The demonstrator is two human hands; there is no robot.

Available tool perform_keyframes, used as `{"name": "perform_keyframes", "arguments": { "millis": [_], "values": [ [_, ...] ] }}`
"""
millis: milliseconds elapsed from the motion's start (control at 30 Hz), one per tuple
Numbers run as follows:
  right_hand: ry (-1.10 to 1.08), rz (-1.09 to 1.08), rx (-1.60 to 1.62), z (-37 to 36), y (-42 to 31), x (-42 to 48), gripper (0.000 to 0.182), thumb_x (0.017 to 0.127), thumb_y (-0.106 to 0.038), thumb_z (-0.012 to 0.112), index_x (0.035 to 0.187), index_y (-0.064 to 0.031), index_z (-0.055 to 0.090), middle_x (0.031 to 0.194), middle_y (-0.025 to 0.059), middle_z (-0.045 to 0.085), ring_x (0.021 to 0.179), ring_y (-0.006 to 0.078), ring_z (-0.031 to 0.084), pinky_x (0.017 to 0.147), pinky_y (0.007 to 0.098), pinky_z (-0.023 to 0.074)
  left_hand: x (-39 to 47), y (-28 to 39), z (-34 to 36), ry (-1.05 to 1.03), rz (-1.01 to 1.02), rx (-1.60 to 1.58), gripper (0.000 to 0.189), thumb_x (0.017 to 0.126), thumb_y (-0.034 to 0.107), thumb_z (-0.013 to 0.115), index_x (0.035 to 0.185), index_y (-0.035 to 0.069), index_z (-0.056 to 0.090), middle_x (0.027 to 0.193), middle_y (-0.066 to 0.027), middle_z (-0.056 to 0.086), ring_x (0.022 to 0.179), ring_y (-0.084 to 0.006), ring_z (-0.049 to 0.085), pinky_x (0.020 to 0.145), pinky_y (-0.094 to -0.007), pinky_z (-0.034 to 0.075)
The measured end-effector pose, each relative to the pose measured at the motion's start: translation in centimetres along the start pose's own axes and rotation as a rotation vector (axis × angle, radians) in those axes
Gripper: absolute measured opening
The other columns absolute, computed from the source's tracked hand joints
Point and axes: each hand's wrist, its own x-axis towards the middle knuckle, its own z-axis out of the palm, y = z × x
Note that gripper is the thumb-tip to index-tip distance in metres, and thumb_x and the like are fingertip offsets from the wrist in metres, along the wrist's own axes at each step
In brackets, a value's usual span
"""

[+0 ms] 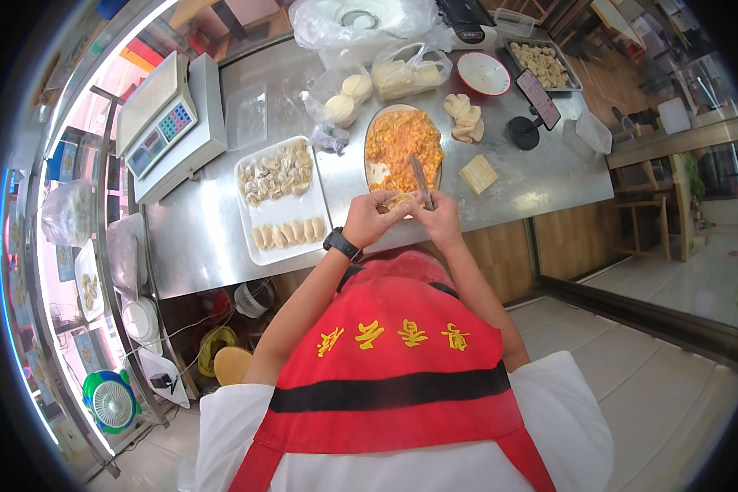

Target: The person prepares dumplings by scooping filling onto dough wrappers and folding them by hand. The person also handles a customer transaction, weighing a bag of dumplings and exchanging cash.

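My left hand (372, 216) holds a dumpling wrapper (400, 200) with some filling, at the near edge of the steel table. Close beside it, my right hand (438, 216) grips a flat metal spatula (420, 179), its blade pointing away over the filling; its fingertips also seem to touch the wrapper. Just beyond both hands lies an oval dish of orange minced filling (404, 142). A white tray (283, 212) to the left bears pleated dumplings (275, 172) in its far part and a row of smooth dumplings (289, 232) nearer me. Square wrappers (478, 174) are stacked right of the dish.
A digital scale (163, 126) stands at left. Beyond the dish are bagged round wrappers (347, 98), a bag of pale wrappers (409, 77) and a red-rimmed bowl (483, 73). Dough (464, 117), a phone on a stand (537, 99) and a metal tray of dumplings (542, 63) are at right.
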Motion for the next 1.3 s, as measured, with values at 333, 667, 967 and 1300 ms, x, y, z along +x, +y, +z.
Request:
{"name": "perform_keyframes", "arguments": {
  "millis": [333,667,967,1300],
  "values": [
    [-0.01,0.009,0.039,0.8,-1.8,-0.1,0.025,0.08,-0.014,0.075,0.096,0.0029,0.067,0.085,0.0034,0.068,0.076,0.0074,0.061,0.068,0.022,0.0504,-0.2,-0.3,0.1,0.036,0.028,-0.093,0.029,0.089,0.022,0.066,0.105,-0.002,0.067,0.085,-0.0046,0.07,0.075,-0.007,0.063,0.067,-0.0218,0.052],
    [-0.089,0.084,0.023,0.5,-0.6,0.0,0.014,0.084,-0.01,0.07,0.088,0.0027,0.066,0.08,0.0008,0.066,0.072,0.0058,0.058,0.066,0.0217,0.0485,-0.3,-2.3,0.1,0.057,0.083,0.043,0.022,0.091,0.013,0.061,0.102,-0.005,0.068,0.085,-0.0043,0.069,0.077,-0.0064,0.061,0.068,-0.0225,0.052],
    [0.028,0.044,-0.285,1.0,-0.4,-0.2,0.009,0.081,-0.008,0.069,0.081,0.0003,0.065,0.068,0.0014,0.062,0.063,0.0064,0.054,0.058,0.024,0.0442,-1.1,-2.1,-0.6,0.179,0.047,0.199,0.019,0.086,0.017,0.067,0.095,0.0,0.07,0.081,-0.0121,0.071,0.069,-0.0117,0.065,0.063,-0.026,0.05],
    [0.057,-0.042,-0.278,1.9,-0.2,-0.5,0.01,0.081,-0.007,0.067,0.085,0.002,0.065,0.068,0.0034,0.062,0.063,0.0072,0.053,0.058,0.0264,0.0448,-1.6,-2.2,-0.1,0.458,0.323,0.443,0.006,0.079,0.006,0.065,0.084,0.003,0.066,0.078,-0.0141,0.065,0.07,-0.0313,0.064,0.061,-0.0353,0.05]
  ]
}}
